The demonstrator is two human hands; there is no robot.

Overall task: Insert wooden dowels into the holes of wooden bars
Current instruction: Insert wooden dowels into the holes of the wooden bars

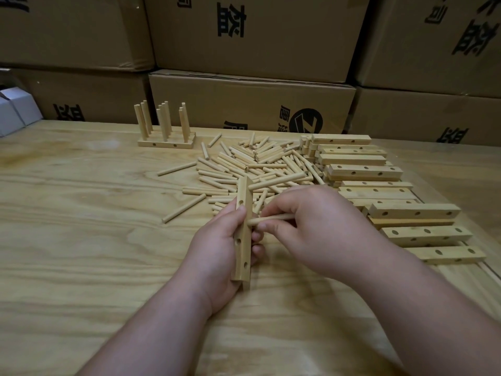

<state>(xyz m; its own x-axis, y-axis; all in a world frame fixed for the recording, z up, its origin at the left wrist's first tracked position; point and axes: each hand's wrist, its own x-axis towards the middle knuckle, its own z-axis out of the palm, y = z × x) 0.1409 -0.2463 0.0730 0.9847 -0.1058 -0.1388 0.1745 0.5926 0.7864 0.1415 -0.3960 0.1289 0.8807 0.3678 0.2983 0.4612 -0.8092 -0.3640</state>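
Observation:
My left hand (214,256) grips a wooden bar (242,234) with several holes, held lengthwise away from me just above the table. My right hand (311,226) pinches a wooden dowel (271,219) lying sideways, its left tip against the bar's right face at about mid-length. Another dowel (276,181) sticks out to the right near the bar's far end. A heap of loose dowels (254,164) lies beyond my hands.
Stacked drilled bars (379,191) fill the right side of the wooden table (81,240). Finished bars with upright dowels (166,131) stand at the back left. Cardboard boxes (252,101) wall the far edge; a white box (13,109) sits far left.

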